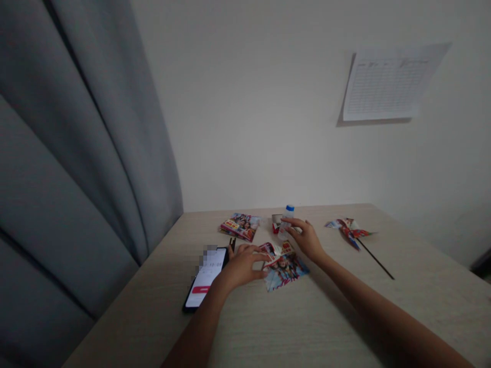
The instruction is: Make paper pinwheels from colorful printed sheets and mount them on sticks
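My left hand (243, 266) lies palm down at the left edge of a colourful printed paper sheet (286, 271), fingers stretched over it. Part of the sheet's far side is folded or curled up. Beyond the sheet, my right hand (305, 239) has its fingers closed at a small clear bottle with a blue cap (290, 208), which stands roughly upright. How far the fingers wrap round the bottle is partly hidden. Just behind the bottle is a small red and white open box (275, 225), partly covered by it.
A stack of printed sheets (241, 226) lies at the back left. A lit phone (205, 281) rests left of my left hand, near thin black sticks (232, 242). To the right lies a paper pinwheel (350, 231) on a black stick. A grey curtain (95, 128) hangs at left.
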The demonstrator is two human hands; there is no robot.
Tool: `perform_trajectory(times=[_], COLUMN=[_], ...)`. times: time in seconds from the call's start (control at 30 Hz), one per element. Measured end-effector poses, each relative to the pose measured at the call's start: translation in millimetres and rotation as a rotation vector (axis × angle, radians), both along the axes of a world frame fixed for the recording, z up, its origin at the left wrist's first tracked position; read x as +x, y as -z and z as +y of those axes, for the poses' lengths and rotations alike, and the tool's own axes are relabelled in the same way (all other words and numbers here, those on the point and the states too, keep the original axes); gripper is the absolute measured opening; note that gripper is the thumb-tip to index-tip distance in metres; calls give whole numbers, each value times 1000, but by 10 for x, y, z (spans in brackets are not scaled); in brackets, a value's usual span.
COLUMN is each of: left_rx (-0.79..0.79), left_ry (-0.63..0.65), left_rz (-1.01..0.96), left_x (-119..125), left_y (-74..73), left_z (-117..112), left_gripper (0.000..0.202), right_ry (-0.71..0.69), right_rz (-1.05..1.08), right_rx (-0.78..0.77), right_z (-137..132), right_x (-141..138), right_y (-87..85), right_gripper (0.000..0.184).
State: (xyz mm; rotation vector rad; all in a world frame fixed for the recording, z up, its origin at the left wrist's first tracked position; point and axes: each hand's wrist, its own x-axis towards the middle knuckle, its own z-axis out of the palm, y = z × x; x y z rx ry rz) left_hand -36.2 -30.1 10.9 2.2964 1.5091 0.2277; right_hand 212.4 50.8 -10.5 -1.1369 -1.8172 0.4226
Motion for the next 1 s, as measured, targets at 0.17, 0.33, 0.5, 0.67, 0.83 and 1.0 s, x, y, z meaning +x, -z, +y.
perform_trajectory(times=[0.17, 0.33, 0.5, 0.67, 0.83, 1.0], left_rx=[-35, -34, -31, -19, -34, -51], left_ry=[3, -1, 8, 11, 5, 11], left_rz=[10, 13, -8, 4, 13, 23], left_x=[-12, -19, -35, -42, -29, -30], left_y=[-55, -58, -29, -9, -42, -61], left_z=[-2, -4, 2, 14, 5, 1], left_gripper=[44, 45, 43, 44, 44, 47], right_ry=[-2, -31, -6, -46, -85, -96], right_rz=[-142, -233, -361, -430, -420, -362], right_rx=[6, 24, 31, 48, 51, 54], right_z=[175, 262, 300, 291, 278, 186], right_x=[-229, -412, -521, -534, -487, -373], right_y=[-59, -38, 35, 65, 109, 165], right_gripper=[36, 40, 40, 41, 46, 36])
